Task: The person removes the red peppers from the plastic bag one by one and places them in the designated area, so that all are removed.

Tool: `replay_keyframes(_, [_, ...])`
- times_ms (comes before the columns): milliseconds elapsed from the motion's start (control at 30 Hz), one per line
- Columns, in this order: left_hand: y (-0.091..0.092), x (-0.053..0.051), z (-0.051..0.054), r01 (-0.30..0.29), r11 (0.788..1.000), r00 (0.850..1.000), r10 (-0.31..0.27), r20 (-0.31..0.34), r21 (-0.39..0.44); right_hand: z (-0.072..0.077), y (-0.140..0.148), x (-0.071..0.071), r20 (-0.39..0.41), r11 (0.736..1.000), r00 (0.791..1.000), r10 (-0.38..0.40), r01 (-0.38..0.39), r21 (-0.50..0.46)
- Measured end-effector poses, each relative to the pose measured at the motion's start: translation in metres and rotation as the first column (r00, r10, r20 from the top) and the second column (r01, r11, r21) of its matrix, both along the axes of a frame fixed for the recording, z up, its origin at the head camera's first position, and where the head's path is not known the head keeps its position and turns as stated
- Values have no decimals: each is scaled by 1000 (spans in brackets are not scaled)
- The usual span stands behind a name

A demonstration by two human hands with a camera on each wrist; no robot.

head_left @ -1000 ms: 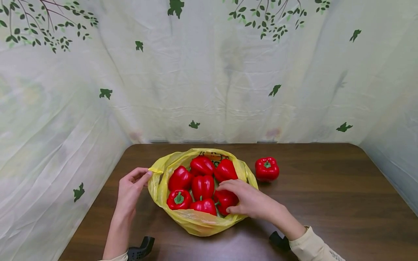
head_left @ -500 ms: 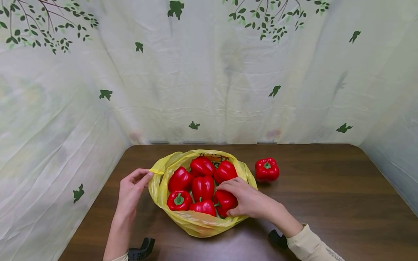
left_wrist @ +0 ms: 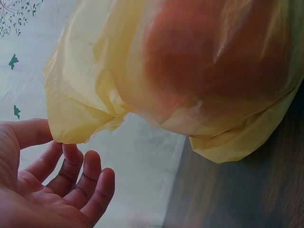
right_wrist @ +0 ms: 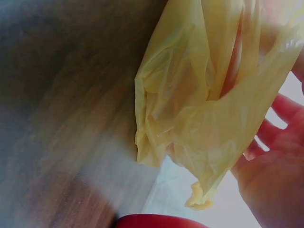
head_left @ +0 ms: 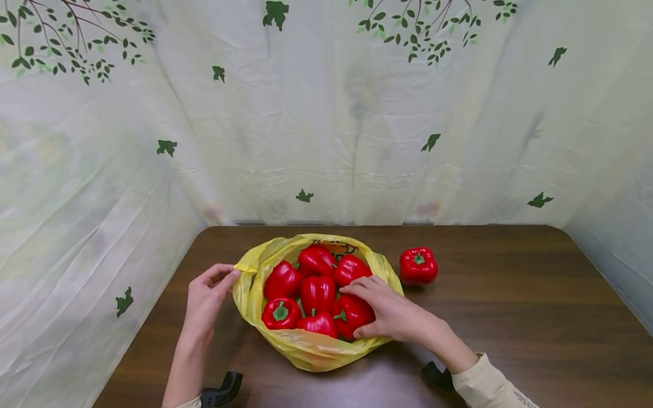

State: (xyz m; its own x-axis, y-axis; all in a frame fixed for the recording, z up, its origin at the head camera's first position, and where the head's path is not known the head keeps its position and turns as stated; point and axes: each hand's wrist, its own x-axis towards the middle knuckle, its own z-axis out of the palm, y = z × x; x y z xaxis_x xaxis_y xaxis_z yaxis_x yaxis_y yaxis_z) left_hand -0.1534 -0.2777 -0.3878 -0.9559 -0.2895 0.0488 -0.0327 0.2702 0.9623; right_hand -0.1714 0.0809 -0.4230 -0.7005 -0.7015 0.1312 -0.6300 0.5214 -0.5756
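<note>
- On the dark wooden table (head_left: pixel 520 323), left of its middle, the yellow plastic bag (head_left: pixel 317 357) sits with its mouth open upward, and we count seven red peppers (head_left: pixel 317 293) inside
- At the bag's left edge, our left hand (head_left: pixel 205 294) pinches a bit of the rim between thumb and finger, we judge to keep the mouth spread and the plastic from sagging over what lies within
- Over the right edge, our right hand (head_left: pixel 385 309) curves round the near-right pepper (head_left: pixel 352 317), fingers across its far side and thumb by its near side, a grip about as wide as the pepper; plastic blocks this contact in the right wrist view, so how firmly we hold it we cannot tell
- That pepper looks glossy, plump and deep red, tipped over so its green stem points left
- Thin and creased, the bag lets red show through its wall in the left wrist view, and dark print marks its far inner side
- Just right of the bag, the lone pepper (head_left: pixel 418 266) lies on the table, stem facing us
</note>
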Motion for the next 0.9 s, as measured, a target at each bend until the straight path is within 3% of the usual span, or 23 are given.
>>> replay_keyframes(400, [-1,1,2,11,1000,1000,-11,-5,3,1,4,7,-85,984,990,-112,98,-147])
replay_keyframes(667, [-2,1,2,19,1000,1000,-19,-2,-1,2,10,13,-10,968,995,-103,98,-233])
replay_keyframes(800, [-2,1,2,17,1000,1000,-17,5,-6,4,15,17,48,942,995,-86,97,-320])
replay_keyframes(900, [-2,1,2,16,1000,1000,-16,7,-11,4,18,18,36,908,995,-90,96,-407])
